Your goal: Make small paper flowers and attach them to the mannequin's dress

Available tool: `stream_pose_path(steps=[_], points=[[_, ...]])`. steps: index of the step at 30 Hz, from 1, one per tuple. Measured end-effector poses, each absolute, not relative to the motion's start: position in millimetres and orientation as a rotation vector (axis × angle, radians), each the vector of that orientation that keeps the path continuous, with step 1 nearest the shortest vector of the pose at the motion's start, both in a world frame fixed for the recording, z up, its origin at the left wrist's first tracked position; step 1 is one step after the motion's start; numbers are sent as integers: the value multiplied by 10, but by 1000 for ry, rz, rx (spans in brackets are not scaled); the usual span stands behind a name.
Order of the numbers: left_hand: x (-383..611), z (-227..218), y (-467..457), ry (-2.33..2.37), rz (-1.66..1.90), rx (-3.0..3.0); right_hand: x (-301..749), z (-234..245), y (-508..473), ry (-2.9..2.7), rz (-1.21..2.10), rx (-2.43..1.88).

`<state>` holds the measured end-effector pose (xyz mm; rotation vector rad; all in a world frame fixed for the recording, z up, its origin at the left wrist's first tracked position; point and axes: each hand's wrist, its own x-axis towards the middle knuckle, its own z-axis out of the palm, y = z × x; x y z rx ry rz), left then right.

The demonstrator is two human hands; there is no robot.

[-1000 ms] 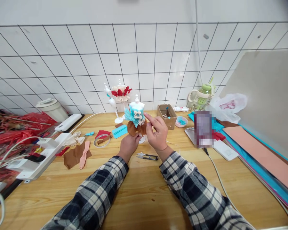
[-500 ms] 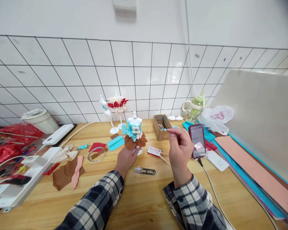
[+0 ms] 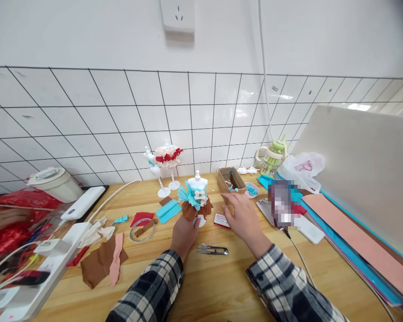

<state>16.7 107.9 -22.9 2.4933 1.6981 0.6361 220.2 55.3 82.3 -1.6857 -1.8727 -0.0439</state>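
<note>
My left hand [image 3: 185, 233] is closed around the lower stand of a miniature dress form [image 3: 197, 184], just under its skirt. The form is white and upright, dressed in a light-blue bodice with a cream bow, a blue ruffle at one side and a brown crepe-paper skirt. My right hand [image 3: 244, 218] hovers to the right of it, fingers stretched out and thumb apart, with nothing visible in them. Its fingertips are near the front of a small cardboard box [image 3: 222, 182] holding small bits. Thread snips [image 3: 212, 250] lie between my forearms.
Two more dress forms [image 3: 169, 162] stand behind. Blue paper [image 3: 169, 211], a wire ring [image 3: 132, 233], brown scraps [image 3: 100, 264] and a power strip [image 3: 50, 277] lie left. Beside red plastic, another person's hand [image 3: 6, 220] shows. A bottle [image 3: 274, 156] and a phone [image 3: 267, 210] are right.
My right hand has come down from its raised pinch and its fingers have spread. A small pink dish behind it now shows. My left hand keeps the dress form; the view has tilted upward.
</note>
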Motion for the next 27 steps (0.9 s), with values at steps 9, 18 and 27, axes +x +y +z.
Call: stream_pose_path(steps=[9,18,27], points=[[152,-267,1093,1671,623,2464,1915,-12,-382,-2114,282,-1474],[109,-262,1054,1661,644,2408,2083,287,-485,-2210,450,-1620],[127,-224,1046,1651,680,2390,2788,579,466,-1894,-53,-2443]])
